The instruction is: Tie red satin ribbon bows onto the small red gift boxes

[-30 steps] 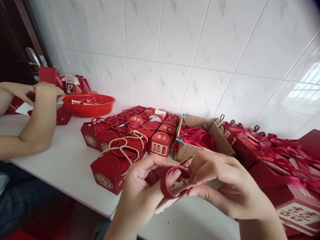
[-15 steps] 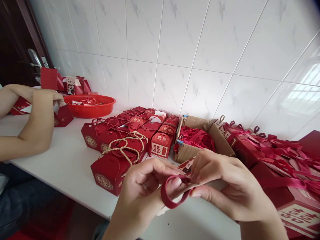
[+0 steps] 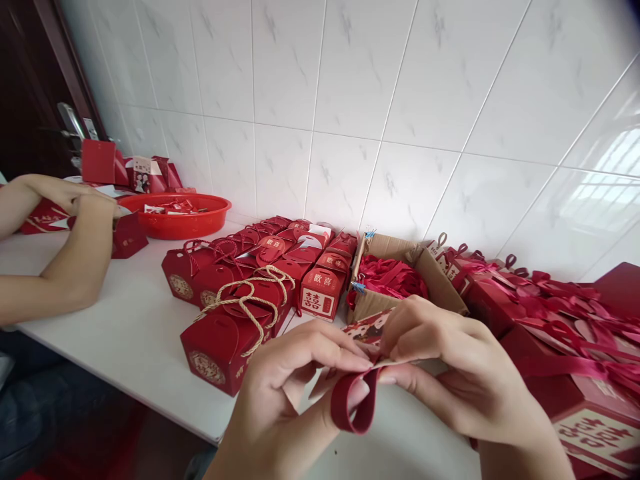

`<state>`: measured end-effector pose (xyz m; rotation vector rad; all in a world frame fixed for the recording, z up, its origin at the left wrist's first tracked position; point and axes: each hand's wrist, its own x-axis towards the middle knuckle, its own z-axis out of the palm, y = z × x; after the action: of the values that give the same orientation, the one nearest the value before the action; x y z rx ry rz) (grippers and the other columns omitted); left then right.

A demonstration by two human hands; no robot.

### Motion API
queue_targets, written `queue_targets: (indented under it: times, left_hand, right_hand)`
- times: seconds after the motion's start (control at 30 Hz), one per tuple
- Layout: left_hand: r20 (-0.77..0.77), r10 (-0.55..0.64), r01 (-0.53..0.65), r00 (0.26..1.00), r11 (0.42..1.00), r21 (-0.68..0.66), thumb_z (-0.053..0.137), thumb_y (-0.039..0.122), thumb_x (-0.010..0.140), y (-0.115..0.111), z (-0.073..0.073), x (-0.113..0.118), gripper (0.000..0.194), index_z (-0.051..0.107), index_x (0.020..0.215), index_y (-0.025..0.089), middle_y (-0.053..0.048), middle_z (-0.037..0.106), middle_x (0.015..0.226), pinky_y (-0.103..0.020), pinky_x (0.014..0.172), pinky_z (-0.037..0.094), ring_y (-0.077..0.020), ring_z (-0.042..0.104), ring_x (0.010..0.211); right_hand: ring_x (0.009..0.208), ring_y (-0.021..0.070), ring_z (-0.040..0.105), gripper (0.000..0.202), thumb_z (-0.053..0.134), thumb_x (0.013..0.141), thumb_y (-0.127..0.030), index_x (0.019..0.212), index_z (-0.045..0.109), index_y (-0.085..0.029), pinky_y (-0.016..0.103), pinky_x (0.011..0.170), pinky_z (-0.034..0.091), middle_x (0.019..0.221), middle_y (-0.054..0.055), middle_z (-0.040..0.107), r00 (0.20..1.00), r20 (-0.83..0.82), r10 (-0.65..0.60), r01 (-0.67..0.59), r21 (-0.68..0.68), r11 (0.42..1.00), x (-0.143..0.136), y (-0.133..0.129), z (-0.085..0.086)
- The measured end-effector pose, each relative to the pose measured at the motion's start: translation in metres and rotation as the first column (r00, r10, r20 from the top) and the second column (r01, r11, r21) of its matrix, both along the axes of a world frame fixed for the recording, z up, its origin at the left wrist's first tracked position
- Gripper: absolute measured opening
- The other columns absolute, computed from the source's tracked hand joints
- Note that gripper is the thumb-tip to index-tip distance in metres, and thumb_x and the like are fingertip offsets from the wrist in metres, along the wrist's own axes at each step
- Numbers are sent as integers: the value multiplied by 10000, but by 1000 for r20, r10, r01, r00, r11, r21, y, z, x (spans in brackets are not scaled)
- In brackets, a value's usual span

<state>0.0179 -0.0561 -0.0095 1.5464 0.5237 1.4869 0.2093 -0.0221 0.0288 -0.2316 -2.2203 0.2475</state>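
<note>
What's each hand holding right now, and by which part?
Left hand: red ribbon loop, near its top, thumb inside. Right hand: printed card piece, pinched by an edge.

White tiled wall (image 3: 290,73), dark door (image 3: 30,80)

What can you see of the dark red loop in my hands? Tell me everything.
The dark red loop is a narrow flat band, seemingly ribbon or leathery strip, curved into a teardrop, rounded end downward. It is held above the white table, the thumb of the left hand inside it. Its upper ends are hidden; whether the right hand touches it is unclear.
</note>
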Motion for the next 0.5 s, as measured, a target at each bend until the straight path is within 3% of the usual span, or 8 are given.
queue_targets:
  times: [0.2,0.5]
  left_hand:
    - [-117,69,-63,991,996,56,649,76,800,3,-2,-5,185,669,876,242,-25,665,951,-254,761,539,-182,659,922]
    - [-156,192,-161,969,968,191,639,21,779,-3,-2,1,220,613,872,218,-40,628,923,-281,807,554,-205,637,976]
  right_hand:
    - [899,174,591,166,591,845,-12,957,586,-134,337,778,508,953,96,627,999,27,-35,33,66,997,-3,4,0]
    - [775,157,590,258,508,808,59,917,597,-156,367,735,480,849,63,637,999,8,-41,39,164,986,1,-1,-2]
